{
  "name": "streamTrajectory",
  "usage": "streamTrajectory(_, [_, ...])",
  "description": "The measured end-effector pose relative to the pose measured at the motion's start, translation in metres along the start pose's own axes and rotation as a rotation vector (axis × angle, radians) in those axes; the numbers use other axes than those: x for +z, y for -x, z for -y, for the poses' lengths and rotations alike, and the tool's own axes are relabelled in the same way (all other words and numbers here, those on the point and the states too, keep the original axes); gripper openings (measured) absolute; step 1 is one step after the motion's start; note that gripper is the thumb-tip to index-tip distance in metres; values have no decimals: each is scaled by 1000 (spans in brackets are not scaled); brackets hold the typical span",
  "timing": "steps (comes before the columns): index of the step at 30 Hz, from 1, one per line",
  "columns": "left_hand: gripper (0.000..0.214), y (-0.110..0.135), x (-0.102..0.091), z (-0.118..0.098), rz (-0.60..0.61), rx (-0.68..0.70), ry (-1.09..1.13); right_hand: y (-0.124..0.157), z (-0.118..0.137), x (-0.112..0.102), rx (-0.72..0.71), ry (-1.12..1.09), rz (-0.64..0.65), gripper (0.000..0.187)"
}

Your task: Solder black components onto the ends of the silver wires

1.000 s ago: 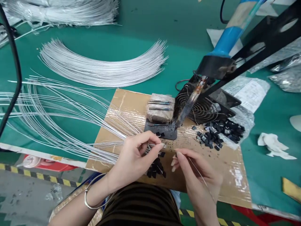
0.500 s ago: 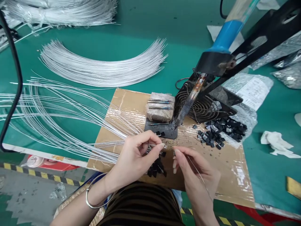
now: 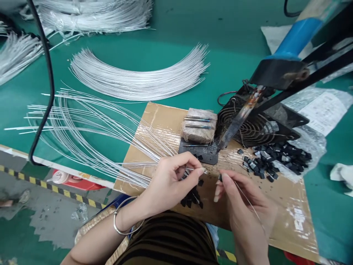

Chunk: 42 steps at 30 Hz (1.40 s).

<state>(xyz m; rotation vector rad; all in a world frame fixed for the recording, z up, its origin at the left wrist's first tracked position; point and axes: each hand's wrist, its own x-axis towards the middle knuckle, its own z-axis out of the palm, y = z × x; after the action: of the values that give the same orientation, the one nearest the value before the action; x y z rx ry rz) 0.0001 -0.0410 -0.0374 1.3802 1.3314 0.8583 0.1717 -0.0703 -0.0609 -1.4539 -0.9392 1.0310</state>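
Note:
My left hand (image 3: 176,178) is closed, thumb and forefinger pinching a white wire whose tip just shows past the fingertips. Slightly to the right, my right hand (image 3: 246,202) is also closed. At its fingertips is a small black block (image 3: 220,177), and a thin silvery wire (image 3: 248,200) runs back from the fingers across the hand. A gap separates the two hands. Loose white wires (image 3: 110,145) fan out leftward behind my left hand, and several black pieces (image 3: 192,198) cluster beneath it. A soldering iron (image 3: 239,119) slants down over a dark metal plate (image 3: 212,157) beyond my hands.
A brown cardboard sheet (image 3: 286,206) covers the green table (image 3: 176,36). Beyond it lies a curved white wire bundle (image 3: 140,82). On the right are a black fan (image 3: 245,129) and a heap of black blocks (image 3: 286,158). A black cable (image 3: 49,81) hangs at left.
The whole view has swung left, so everything appears farther right. My right fingertips are a little farther from my left ones, and the black block between them shows more clearly. Both grips look unchanged.

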Motion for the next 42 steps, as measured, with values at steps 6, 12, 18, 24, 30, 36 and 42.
streamTrajectory(6, [13, -1, 2, 1, -2, -11, 15, 0, -3, -4, 10, -2, -11, 14])
streamTrajectory(12, [13, 1, 2, 2, 3, 2, 16, -1, -5, -2, 3, -15, 4, 13])
streamTrajectory(18, [12, 0, 2, 6, -8, -18, 11, -1, 2, 3, 38, -55, 77, 9])
streamTrajectory(24, [11, -1, 1, 6, -34, -10, -7, 0, 5, 6, 68, -88, 110, 5])
streamTrajectory(30, [10, -3, 3, 1, -49, 43, 4, -2, 5, 7, 52, -86, 115, 6])
streamTrajectory(36, [10, -1, 6, 2, -18, -43, 86, -4, 6, 7, 70, -104, 127, 6])
streamTrajectory(42, [12, -4, 6, -4, 9, -79, 142, -2, 11, 11, 124, -117, 117, 4])
